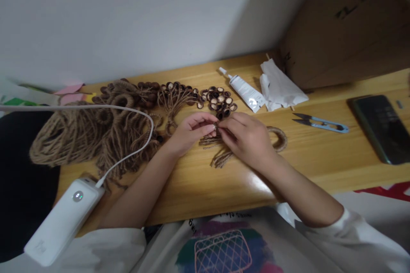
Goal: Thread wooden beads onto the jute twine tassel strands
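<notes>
My left hand [194,132] and my right hand [248,138] meet over the middle of the desk, fingertips pinched close together. A brown jute twine strand seems to be caught between my left thumb and finger. What my right fingertips pinch is small and mostly covered by the fingers. Loose twine ends [221,158] hang out below both hands and lie on the wood. Partly behind my right hand rests a twine-wrapped ring [281,138]. Just beyond the fingertips are several halved nut shells [221,99], dark outside, some pale inside.
Left are bundled twine [70,134] and a twine tassel [174,98] with shells. A glue tube [246,91], white tissue [282,85], thread snips [320,123] and phone [382,128] lie right. A cabled power bank [64,222] is front left; a cardboard box [346,30] stands behind.
</notes>
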Motion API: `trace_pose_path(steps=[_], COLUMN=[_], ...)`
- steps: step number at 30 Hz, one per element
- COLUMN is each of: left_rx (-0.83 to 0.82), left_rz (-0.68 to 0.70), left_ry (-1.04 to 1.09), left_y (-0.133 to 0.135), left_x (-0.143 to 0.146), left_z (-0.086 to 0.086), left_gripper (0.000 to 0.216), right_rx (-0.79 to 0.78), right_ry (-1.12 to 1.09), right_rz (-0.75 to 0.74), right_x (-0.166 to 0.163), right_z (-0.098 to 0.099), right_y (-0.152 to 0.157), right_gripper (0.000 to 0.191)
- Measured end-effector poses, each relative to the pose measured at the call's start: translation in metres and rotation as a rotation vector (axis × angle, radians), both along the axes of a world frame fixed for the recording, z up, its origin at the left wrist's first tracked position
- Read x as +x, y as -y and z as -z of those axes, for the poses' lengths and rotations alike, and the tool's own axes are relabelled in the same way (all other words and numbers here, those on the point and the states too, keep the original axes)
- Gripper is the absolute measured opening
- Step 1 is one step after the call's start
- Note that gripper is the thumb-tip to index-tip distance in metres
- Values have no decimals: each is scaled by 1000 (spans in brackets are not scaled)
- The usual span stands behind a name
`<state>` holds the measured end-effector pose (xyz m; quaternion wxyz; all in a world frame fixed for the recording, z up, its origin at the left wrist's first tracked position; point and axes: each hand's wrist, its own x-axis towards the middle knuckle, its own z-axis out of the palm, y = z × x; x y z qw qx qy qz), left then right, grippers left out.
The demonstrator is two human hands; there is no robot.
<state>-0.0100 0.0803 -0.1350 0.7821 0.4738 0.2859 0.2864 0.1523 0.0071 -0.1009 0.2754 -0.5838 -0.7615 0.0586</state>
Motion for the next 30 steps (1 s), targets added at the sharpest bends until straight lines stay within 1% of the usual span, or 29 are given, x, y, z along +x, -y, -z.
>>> trace_pose_path(steps=[7, 15, 24, 30], left_rx=[-10, 23, 6, -8], left_rz=[-14, 4, -4, -10], left_ry=[-8, -14, -17, 1], left_y=[0, 0, 0, 0], left_x=[0, 0, 0, 0], left_z=[-1, 1, 0, 0], left_gripper=[26, 22, 23, 24], right_rx=[4, 20, 1, 28], right_ry=[5, 11, 8, 7], right_rz=[0, 1, 3, -4], right_x=[0, 0, 0, 0], right_z=[-1, 0, 0, 0], right_y=[0, -1, -1, -1], right_gripper=[20, 21, 22, 21])
